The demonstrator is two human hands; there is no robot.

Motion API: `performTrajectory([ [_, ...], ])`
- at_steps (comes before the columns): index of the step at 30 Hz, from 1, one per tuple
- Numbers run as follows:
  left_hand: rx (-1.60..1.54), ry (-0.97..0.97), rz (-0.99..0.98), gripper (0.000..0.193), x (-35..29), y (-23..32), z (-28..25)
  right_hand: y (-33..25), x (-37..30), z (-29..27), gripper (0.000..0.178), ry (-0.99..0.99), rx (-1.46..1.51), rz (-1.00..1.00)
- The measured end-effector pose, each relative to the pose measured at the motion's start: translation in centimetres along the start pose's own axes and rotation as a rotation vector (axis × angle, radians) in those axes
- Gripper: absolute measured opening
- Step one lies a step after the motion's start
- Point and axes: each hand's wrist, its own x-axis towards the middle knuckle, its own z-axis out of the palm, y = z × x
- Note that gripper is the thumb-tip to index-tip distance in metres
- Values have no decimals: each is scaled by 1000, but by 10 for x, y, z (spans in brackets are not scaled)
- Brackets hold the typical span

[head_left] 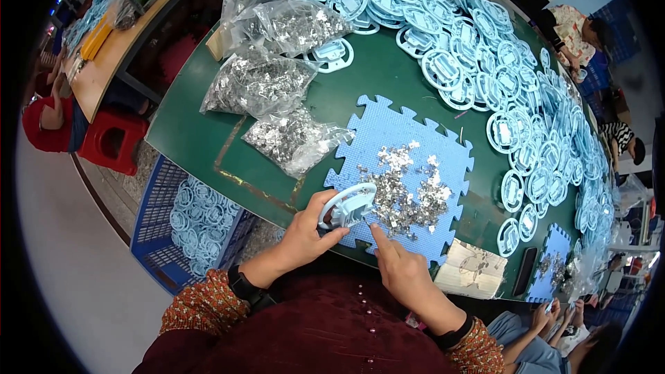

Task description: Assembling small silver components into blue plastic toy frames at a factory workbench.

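Note:
My left hand [299,237] is closed around the rim of a light blue oval plastic part [352,202], which it holds tilted above the near left edge of a blue foam mat [379,123]. Close to the part's right side is my right hand [407,275], its index finger reaching toward the part and the other fingers curled under. Whatever those fingers pinch is too small to make out. Just beyond both hands, a loose pile of small shiny metal clips [402,197] lies spread over the mat.
Three clear bags of metal pieces [260,83] lie left on the green table [270,183]. Many more blue plastic parts [471,41] are heaped along the far and right side. A blue basket [152,225] of parts stands below left. A stained board [471,270] lies right. Other people sit around.

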Motion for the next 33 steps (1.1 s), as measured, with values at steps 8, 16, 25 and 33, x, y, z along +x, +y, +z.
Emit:
performTrajectory([
  [8,50,10,42,66,-1,0,1,1,2,-3,53,-15,-65,-57],
  [16,78,1,46,65,-1,3,0,-2,3,-7,51,-25,-115,-53],
  [25,49,-19,36,63,0,-1,1,-2,9,-8,47,-78,-270,-163],
  [33,105,27,102,64,3,-4,2,-10,19,-6,50,-105,-378,-198],
])
